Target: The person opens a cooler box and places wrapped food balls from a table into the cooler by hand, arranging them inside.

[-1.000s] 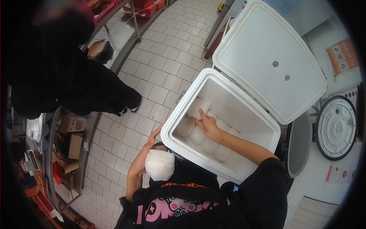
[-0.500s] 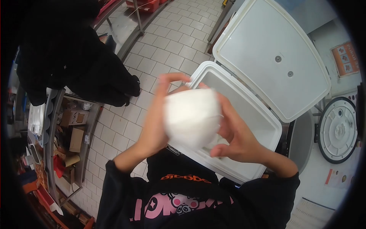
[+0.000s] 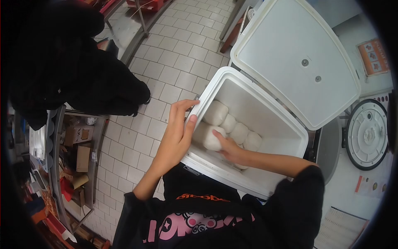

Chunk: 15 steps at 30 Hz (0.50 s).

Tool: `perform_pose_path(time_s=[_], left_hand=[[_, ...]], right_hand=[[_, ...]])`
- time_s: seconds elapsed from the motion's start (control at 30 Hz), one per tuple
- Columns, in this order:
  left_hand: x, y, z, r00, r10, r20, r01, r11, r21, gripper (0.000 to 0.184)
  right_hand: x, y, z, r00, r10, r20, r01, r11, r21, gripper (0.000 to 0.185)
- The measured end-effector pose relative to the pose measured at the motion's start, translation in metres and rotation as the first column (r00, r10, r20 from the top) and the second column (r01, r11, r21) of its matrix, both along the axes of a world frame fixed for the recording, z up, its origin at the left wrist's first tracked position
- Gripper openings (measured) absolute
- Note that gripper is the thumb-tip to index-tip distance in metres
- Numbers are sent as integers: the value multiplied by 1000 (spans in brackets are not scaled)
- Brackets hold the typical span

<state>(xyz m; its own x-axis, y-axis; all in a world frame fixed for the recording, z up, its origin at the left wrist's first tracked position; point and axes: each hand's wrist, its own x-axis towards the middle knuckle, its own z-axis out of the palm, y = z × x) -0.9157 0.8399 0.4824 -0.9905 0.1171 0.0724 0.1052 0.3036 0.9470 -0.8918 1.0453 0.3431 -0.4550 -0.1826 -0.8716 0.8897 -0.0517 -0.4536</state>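
Note:
A white cool box [image 3: 286, 112] stands open in front of me, with several round white dough balls [image 3: 238, 133] lying inside it. My right hand [image 3: 228, 147] reaches down into the box, its fingers and thumb around a white dough ball [image 3: 212, 140] near the left end. The underside of that ball is hidden. My left hand [image 3: 178, 132] rests on the left rim of the box, fingers spread and holding no ball. The raised lid [image 3: 294, 62] leans back behind the box.
Another person in black clothes [image 3: 91, 79] stands at the upper left, beside metal shelves [image 3: 97, 143] with boxes. A round lid [image 3: 368, 135] and a grey bin [image 3: 327, 151] are at the right. Tiled floor [image 3: 166, 74] runs behind the box.
The big white ball that both hands held above the box is no longer there. My right hand has moved down into the box, and my left hand has moved onto its rim.

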Motion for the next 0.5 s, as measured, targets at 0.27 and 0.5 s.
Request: perform_pose_path(time_s=[0.27,0.5], left_hand=[[-1,-1,-3,1000,7,-9,-7,1000,-3,30],[-2,-2,-9,999,27,-36,-27,1000,9,28]], right_hand=[[-20,-20,-9,995,96,16,-96,993,62,69],[-3,-19,-4,992,92,-88,-84,992,98,62]])
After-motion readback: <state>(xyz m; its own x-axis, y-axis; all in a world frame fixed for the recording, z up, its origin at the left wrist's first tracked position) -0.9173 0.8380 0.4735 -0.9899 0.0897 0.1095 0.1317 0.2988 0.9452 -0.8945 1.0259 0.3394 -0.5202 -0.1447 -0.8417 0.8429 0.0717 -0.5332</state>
